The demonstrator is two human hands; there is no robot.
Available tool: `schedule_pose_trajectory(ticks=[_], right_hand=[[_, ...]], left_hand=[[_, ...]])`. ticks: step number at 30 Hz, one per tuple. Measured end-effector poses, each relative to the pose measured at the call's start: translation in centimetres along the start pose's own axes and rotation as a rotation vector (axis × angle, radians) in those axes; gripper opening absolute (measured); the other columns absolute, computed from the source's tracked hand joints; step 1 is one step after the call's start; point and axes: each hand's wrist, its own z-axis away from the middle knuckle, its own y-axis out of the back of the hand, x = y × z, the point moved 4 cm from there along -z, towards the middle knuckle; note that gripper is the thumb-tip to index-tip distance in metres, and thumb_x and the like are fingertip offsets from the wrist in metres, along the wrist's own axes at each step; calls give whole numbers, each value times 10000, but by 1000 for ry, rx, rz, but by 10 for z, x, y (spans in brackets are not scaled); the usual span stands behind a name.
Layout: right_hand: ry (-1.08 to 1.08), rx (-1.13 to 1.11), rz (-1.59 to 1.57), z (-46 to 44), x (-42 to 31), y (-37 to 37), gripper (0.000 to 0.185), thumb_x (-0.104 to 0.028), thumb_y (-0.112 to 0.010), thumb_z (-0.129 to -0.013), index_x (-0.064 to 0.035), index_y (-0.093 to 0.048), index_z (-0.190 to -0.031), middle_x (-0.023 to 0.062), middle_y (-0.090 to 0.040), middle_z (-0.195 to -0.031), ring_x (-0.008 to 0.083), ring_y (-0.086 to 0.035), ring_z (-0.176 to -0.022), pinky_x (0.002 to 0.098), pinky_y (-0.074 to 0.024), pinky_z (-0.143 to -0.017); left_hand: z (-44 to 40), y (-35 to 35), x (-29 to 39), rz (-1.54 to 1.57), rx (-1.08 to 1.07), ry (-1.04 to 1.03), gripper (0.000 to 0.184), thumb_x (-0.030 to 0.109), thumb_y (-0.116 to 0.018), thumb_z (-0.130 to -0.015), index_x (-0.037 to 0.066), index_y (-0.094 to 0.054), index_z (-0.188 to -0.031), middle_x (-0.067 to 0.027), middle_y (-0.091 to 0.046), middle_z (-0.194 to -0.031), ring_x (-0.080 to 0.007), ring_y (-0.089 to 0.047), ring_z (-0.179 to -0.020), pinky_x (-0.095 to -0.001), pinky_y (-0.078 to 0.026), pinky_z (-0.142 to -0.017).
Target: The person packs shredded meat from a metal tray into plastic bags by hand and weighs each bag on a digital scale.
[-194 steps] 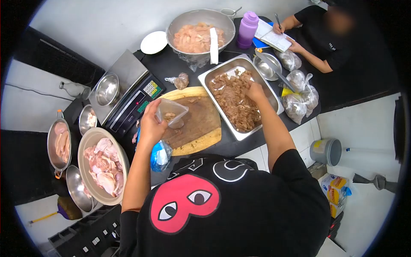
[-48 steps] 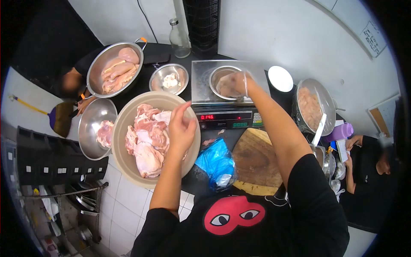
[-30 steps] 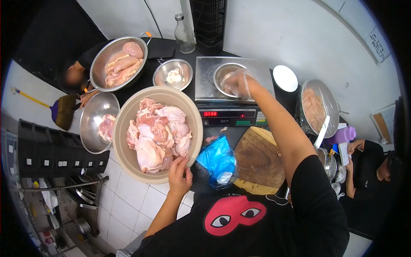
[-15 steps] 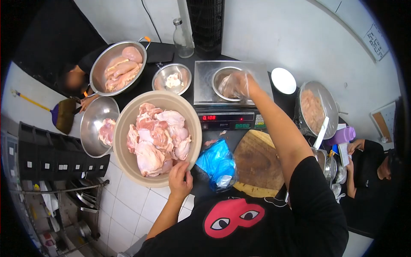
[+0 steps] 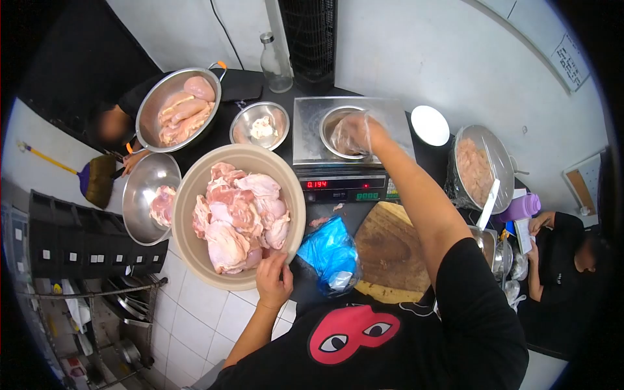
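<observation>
My left hand [image 5: 274,281] is at the near rim of a large beige basin [image 5: 184,250], its fingers curled against the edge. Raw chicken pieces [image 5: 242,214], some with skin on, are heaped inside that basin. My right hand [image 5: 353,133], in a clear plastic glove, reaches into a small steel bowl [image 5: 325,144] on the weighing scale [image 5: 396,133]. Its fingers are bent down, and what they hold is hidden by the glove and the bowl. The scale's red display [image 5: 316,184] reads 0.194.
A blue plastic bag [image 5: 330,250] and a wooden cutting board [image 5: 393,247] lie near me. Around stand a small steel bowl [image 5: 240,133], a steel pan of chicken breasts [image 5: 144,123], another steel bowl [image 5: 133,201], a white plate [image 5: 430,125] and a covered pan [image 5: 478,162]. Two other people are at the sides.
My right hand has shifted slightly left and down within the bowl. The scale's display went from 0.108 to 0.194. My left hand stays at the basin rim.
</observation>
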Motion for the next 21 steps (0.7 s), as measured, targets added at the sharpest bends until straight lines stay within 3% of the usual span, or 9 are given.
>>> schedule_pose_trajectory(ticks=[13,21], right_hand=[[20,-28,160,1,-7,3,193,-166,-513,-789,-34,-621,-879,209,-613,-915,376,-585,-856,428,-468,-763],[81,-87,225,-4,-13,9,196,-188,-557,-747,-26,-625,-834,218,-613,-870,378,-589,-829,426,-474,-738]], left_hand=[[0,0,0,1,-5,12,312,-27,-585,-698,26,-576,-1006,-141,-601,-923,-308,-548,-758,-380,-439,-679],[-2,1,3,-13,17,-26,312,-22,-590,-694,27,-583,-1002,-131,-605,-912,-302,-544,-746,-379,-436,-675]])
